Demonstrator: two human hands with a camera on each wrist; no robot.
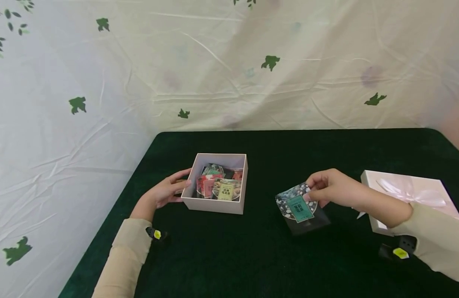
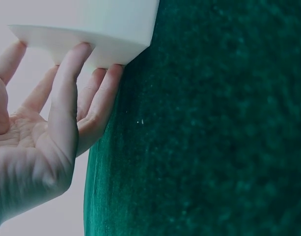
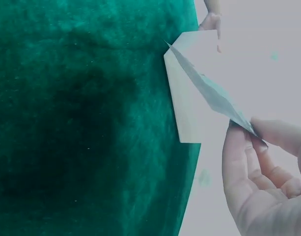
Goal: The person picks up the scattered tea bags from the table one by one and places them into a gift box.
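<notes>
A pale pink open box point(image 1: 214, 207) stands at the left of the green-covered table, holding several small flat packets point(image 1: 226, 189) with printed pictures and coloured labels. My left hand point(image 1: 166, 191) rests against its left side; in the left wrist view the spread fingertips point(image 2: 84, 51) touch the box wall point(image 2: 98, 29). Right of the box, my right hand point(image 1: 331, 188) pinches the upper right edge of a dark flat packet point(image 1: 300, 209) with a green label. The right wrist view shows this packet point(image 3: 209, 93) nearly edge-on, between thumb and fingers point(image 3: 233, 152).
A pink lid point(image 1: 408, 186) with a ribbon bow lies at the right, partly behind my right forearm. Dark green cloth point(image 1: 252, 256) covers the table. A pale curtain point(image 1: 229, 74) with green leaf shapes hangs behind and at the left.
</notes>
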